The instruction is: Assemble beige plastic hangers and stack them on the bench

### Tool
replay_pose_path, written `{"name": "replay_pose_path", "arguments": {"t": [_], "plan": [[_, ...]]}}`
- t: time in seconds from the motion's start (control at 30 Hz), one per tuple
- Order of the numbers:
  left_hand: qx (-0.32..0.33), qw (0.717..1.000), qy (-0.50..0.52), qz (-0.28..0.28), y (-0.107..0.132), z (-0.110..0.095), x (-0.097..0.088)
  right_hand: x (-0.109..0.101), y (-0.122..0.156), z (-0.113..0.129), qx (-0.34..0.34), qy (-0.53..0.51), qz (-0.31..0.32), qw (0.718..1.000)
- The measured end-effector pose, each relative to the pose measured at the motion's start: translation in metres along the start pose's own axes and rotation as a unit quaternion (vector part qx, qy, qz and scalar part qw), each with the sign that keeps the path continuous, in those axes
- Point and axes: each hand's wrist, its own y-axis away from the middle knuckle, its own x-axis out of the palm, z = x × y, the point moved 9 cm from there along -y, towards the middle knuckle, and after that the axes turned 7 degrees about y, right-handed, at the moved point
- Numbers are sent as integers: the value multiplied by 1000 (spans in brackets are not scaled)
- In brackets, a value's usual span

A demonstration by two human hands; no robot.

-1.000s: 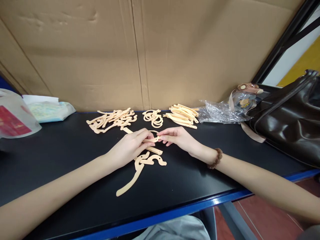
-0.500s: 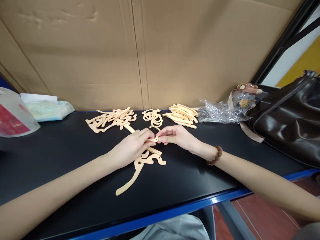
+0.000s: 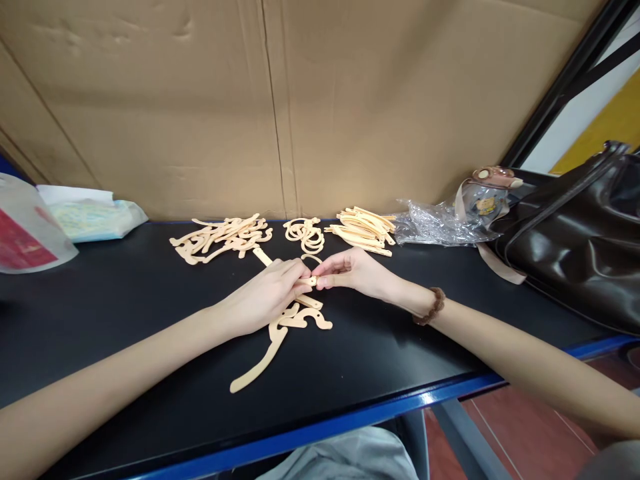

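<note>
My left hand is closed around a cream plastic hanger piece, whose holed end sticks out past the fingertips. Thumb and fingers of my right hand pinch at that same end; whether a smaller part sits between them is hidden. Below my left hand lie a curved hanger arm and a hook-shaped piece on the black table. Another flat strip shows just beyond my left hand, and a thin curved piece lies behind the fingertips.
At the back are a pile of hanger arms, several hooks and a stack of strips. Clear plastic wrap and a dark leather bag stand right. A wipes packet and a plastic bag are left.
The fingers of my right hand have shifted slightly at the piece's end, and that end has turned a little. My left hand keeps its hold; the loose pieces stay where they were.
</note>
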Motion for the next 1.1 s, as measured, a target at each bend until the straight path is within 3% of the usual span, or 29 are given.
{"name": "replay_pose_path", "arguments": {"t": [0.53,0.77,0.97,1.1], "plan": [[-6,1000,1,-21,0,4,-3,3,5,15,-85,128,-24,988],[-58,995,62,-45,3,19,-3,2,8,25,-117,174,-57,976],[-9,999,-1,-48,3,10,-7,4,11,29,-139,207,-67,966],[-5,998,9,-57,2,8,-10,7,13,32,-146,239,-73,957]]}}
